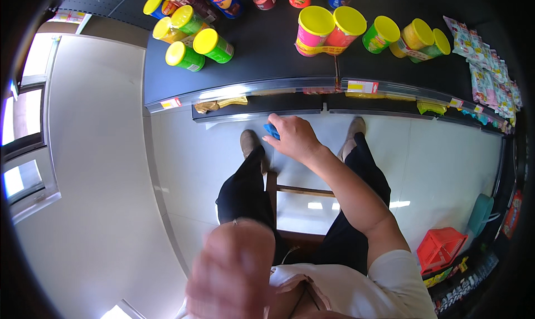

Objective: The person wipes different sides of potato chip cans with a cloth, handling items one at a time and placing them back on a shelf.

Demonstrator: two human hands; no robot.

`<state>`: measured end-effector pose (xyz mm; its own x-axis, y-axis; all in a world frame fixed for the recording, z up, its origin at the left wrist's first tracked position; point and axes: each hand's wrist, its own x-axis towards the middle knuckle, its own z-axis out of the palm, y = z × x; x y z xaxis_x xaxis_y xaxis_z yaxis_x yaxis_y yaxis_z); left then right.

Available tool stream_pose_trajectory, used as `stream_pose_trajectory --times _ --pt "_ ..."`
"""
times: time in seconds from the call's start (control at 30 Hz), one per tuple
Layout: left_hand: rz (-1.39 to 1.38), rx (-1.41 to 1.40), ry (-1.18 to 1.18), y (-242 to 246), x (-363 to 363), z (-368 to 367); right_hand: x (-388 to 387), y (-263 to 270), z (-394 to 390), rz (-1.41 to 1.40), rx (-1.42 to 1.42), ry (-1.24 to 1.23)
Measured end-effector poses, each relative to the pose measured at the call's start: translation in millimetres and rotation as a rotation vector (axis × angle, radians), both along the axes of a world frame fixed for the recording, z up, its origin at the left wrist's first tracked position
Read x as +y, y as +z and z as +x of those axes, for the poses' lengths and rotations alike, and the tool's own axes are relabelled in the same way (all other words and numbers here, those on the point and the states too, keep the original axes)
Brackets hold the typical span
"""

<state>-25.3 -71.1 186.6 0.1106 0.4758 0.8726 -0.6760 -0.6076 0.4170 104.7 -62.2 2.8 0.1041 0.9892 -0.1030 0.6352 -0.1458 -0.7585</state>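
Observation:
My right hand [292,136] is curled around a blue cloth [271,131], of which only a small part shows; it is in front of the lower shelf edge, above the floor. Near the camera at the bottom, my left hand [236,264] is raised and blurred, so its fingers cannot be made out. Beyond the hands is a black shelf [267,68] with yellow-lidded chip canisters: a green one [214,45] in a group on the left, a pink one [313,26] banded to a red one [345,26] in the middle, and another green one [380,35] to the right.
Small plastic packets [485,72] lie at the shelf's right end. Packaged goods [232,101] sit on a lower shelf. A wooden stool [305,190] is between my legs. A white wall [100,152] stands at left, a red plastic basket [441,250] on the floor at lower right.

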Motion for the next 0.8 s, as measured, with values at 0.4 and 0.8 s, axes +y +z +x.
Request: stream_pose_trajectory --times 0.4,0.8 --pt "-0.593 0.754 0.723 -240 234 29 -6 3 3 -0.139 -0.085 0.069" --pt "-0.669 0.702 0.999 -250 275 85 -19 -17 15 -0.14 -0.044 0.113"
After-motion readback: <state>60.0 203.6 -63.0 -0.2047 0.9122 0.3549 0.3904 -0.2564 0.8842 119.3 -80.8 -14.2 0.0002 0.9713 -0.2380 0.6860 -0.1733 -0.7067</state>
